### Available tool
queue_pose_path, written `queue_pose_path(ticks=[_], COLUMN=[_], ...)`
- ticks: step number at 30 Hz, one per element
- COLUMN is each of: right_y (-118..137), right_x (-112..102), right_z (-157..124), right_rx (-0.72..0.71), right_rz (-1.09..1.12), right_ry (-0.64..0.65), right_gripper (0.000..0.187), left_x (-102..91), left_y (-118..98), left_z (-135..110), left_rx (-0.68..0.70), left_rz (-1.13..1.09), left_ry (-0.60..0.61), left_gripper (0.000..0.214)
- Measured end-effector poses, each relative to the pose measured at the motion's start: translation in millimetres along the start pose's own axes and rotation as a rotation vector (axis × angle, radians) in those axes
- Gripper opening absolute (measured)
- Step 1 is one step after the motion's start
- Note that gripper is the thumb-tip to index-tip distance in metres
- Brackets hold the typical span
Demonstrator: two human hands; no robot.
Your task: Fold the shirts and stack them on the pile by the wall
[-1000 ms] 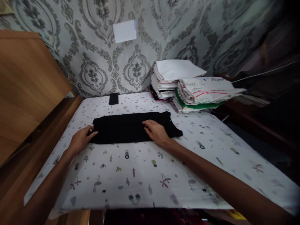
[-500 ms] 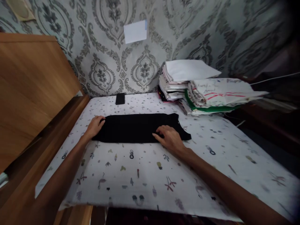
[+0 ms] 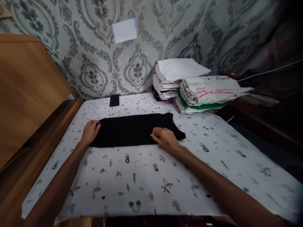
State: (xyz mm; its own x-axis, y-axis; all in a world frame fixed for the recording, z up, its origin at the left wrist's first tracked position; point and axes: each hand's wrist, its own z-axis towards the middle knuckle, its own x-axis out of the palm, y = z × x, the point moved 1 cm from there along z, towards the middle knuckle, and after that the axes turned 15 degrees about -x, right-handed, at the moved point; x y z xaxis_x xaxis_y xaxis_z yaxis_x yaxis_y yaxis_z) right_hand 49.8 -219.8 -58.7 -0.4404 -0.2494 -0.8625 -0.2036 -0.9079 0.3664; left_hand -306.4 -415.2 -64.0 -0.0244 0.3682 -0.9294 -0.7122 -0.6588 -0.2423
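A black garment (image 3: pixel 127 130), folded into a long flat strip, lies across a patterned white sheet. My left hand (image 3: pixel 90 130) is at the garment's left end, its fingers and thumb closed over the edge. Toward the right end, my right hand (image 3: pixel 165 138) rests on the cloth with its fingers curled in and the thumb close to them, pinching the fabric. The fingertips of this hand are partly hidden. Beyond my right hand, the garment's right end has a curved, notched outline.
Behind to the right stand a stack of folded clothes (image 3: pixel 181 71) and a second pile (image 3: pixel 213 90) with a green layer. A black phone (image 3: pixel 114 100) lies by the wall. A wooden panel (image 3: pixel 28 88) borders the left side. White paper (image 3: pixel 124 30) hangs on the wallpaper.
My right hand's fingers have curled in more on the black garment. My left hand stays at its left end. The whole view has shifted slightly, so things appear further left.
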Motion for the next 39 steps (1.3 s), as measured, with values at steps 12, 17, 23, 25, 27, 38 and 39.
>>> queue_pose_path(ticks=[12,17,23,25,27,38,39], right_y=[-2.3,-5.0,-6.3,-6.4,-5.9,-29.5,-36.8], right_x=[3.4,6.0,4.2,4.2,4.5,-28.2,-33.6], right_z=[-3.2,-3.9,-4.5,-4.7,-5.1,-13.9,-16.1], right_rx=[0.008,-0.010,-0.009,-0.009,-0.016,0.148,0.195], right_rz=[0.010,0.016,0.031,0.031,0.038,0.046,0.000], right_ry=[-0.028,-0.038,-0.034,-0.037,-0.040,-0.300,-0.344], right_gripper=[0.018,0.017,0.017,0.016,0.017,0.015,0.016], left_x=[-10.5,-13.2,-16.2,-17.0,-18.6,-29.4,-27.1], left_y=[-26.9,-39.5,-43.5,-45.1,-44.9,-37.0,-44.8], left_z=[16.6,10.8,6.5,6.5,7.2,-11.5,-16.1], left_rx=[-0.420,-0.439,-0.482,-0.480,-0.482,-0.221,-0.143], left_rz=[0.262,0.288,0.325,0.326,0.310,0.065,0.035], left_ry=[0.086,0.097,0.057,0.059,0.079,0.005,0.014], left_gripper=[0.048,0.041,0.041,0.040,0.039,0.054,0.054])
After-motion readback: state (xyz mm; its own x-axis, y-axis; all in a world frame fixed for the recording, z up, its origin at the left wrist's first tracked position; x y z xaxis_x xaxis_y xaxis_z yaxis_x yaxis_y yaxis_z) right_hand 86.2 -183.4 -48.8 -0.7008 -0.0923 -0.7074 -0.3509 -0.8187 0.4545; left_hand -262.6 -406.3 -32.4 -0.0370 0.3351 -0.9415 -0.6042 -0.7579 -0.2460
